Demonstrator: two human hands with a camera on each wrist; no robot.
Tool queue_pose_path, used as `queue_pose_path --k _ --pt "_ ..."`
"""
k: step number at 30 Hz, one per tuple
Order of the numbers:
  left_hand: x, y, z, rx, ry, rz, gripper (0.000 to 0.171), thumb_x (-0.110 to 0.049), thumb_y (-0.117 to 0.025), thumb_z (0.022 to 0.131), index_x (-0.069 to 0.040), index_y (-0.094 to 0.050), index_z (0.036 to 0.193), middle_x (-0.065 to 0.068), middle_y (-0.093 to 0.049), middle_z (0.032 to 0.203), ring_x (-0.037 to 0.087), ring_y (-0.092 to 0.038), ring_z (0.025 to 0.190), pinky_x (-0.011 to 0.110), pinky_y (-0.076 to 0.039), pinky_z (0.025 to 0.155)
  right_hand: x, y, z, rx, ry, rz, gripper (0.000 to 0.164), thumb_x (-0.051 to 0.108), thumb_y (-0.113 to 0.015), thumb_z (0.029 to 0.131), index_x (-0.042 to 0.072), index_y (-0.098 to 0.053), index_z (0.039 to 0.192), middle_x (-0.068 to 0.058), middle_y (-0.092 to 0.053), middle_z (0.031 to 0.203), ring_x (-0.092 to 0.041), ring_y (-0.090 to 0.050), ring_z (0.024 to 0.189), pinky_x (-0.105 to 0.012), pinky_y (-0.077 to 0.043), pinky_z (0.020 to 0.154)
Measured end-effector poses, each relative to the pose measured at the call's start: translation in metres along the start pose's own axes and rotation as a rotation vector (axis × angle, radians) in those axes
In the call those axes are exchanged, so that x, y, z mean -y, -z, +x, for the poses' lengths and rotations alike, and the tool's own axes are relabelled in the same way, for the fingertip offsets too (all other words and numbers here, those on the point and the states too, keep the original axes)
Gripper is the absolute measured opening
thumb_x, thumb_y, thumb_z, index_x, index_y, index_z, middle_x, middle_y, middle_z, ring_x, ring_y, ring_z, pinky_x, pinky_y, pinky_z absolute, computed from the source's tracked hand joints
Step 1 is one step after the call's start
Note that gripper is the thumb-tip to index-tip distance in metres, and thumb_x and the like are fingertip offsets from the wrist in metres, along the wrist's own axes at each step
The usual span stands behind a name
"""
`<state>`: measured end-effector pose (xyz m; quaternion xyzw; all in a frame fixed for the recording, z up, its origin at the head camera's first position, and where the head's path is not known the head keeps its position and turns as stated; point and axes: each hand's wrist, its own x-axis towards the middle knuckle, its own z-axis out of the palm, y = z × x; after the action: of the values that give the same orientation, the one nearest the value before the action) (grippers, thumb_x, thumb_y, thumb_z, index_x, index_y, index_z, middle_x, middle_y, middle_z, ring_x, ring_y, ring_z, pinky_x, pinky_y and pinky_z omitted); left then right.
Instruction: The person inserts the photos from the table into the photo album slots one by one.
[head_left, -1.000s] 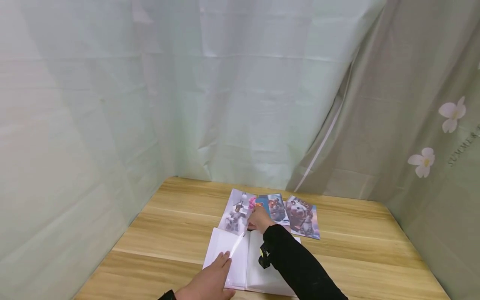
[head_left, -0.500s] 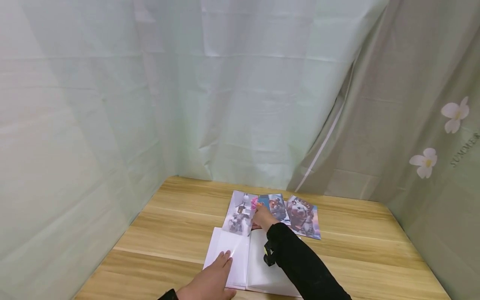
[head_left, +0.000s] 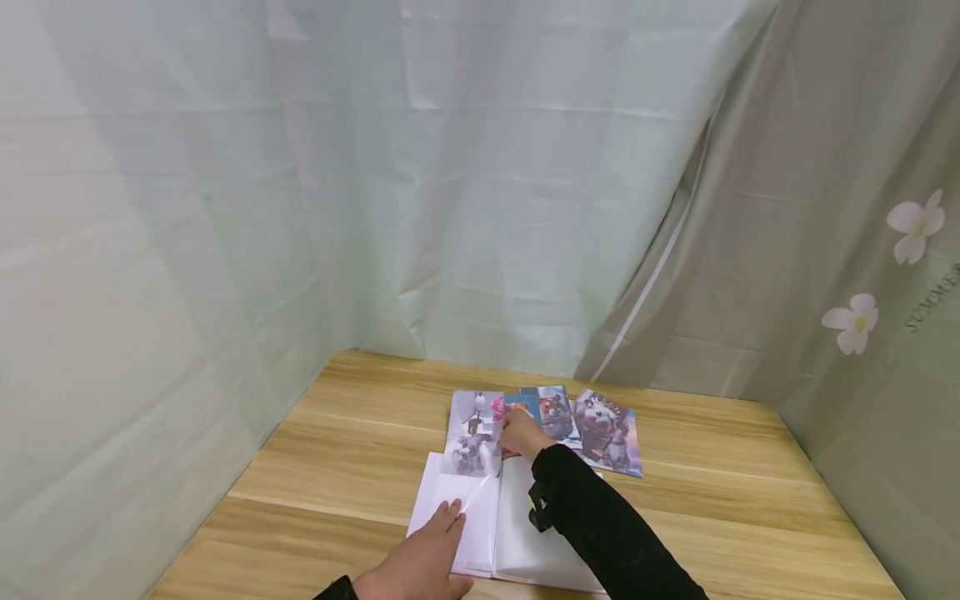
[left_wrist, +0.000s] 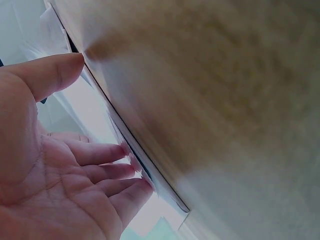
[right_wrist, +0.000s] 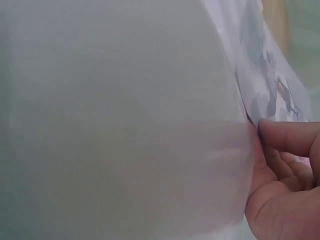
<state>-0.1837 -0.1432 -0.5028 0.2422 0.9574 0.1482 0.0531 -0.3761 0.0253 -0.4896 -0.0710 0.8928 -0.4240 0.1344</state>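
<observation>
An open photo album with white pages lies on the wooden table. My left hand rests on its left page, fingers extended. In the left wrist view the fingertips touch the page near the album's edge. My right hand pinches the right edge of a photo print showing a grey, snowy-looking picture. The print's lower edge overlaps the top of the left page. In the right wrist view, thumb and fingers hold the print beside the album's pale clear page.
Behind the right hand lie several more prints: a bear-like animal print, a blue one partly covered by the hand, and a white furry animal print. The wooden table extends to both sides, with curtains close around it.
The right hand has brought the print down and straightened it, so its lower edge now overlaps the left page more. The left hand stays in place.
</observation>
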Motion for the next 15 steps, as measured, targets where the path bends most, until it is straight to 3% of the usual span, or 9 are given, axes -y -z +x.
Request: queue_pose_path --k 7,12,15 --pt "0.0 0.001 -0.0002 0.008 0.013 -0.015 0.078 -0.04 -0.077 0.084 0.013 -0.053 0.135 0.028 -0.046 0.147 0.043 -0.043 0.137 0.045 -0.042 0.109 0.0032 0.0025 -0.003 0.035 0.033 -0.168 0.01 -0.004 -0.074 0.08 -0.004 -0.066 0.084 -0.006 -0.057 0.074 -0.014 -0.055 0.062 -0.024 -0.049 0.054" --pt "0.0003 0.0014 0.0008 0.022 0.023 -0.021 0.079 -0.042 -0.076 0.084 0.013 -0.052 0.136 0.027 -0.045 0.148 0.044 -0.042 0.137 0.046 -0.041 0.109 0.0034 0.0051 -0.0037 0.058 0.038 -0.18 0.01 -0.002 -0.076 0.08 -0.002 -0.065 0.08 -0.005 -0.056 0.072 -0.014 -0.054 0.063 -0.023 -0.045 0.054" --pt "-0.0002 0.001 0.0016 0.025 0.013 -0.019 0.079 -0.041 -0.076 0.084 0.013 -0.052 0.136 0.028 -0.045 0.147 0.044 -0.042 0.137 0.045 -0.041 0.11 -0.0009 0.0049 -0.0016 0.063 0.029 -0.165 0.008 0.002 -0.075 0.083 -0.002 -0.068 0.084 -0.012 -0.063 0.082 -0.013 -0.054 0.059 -0.023 -0.048 0.054"
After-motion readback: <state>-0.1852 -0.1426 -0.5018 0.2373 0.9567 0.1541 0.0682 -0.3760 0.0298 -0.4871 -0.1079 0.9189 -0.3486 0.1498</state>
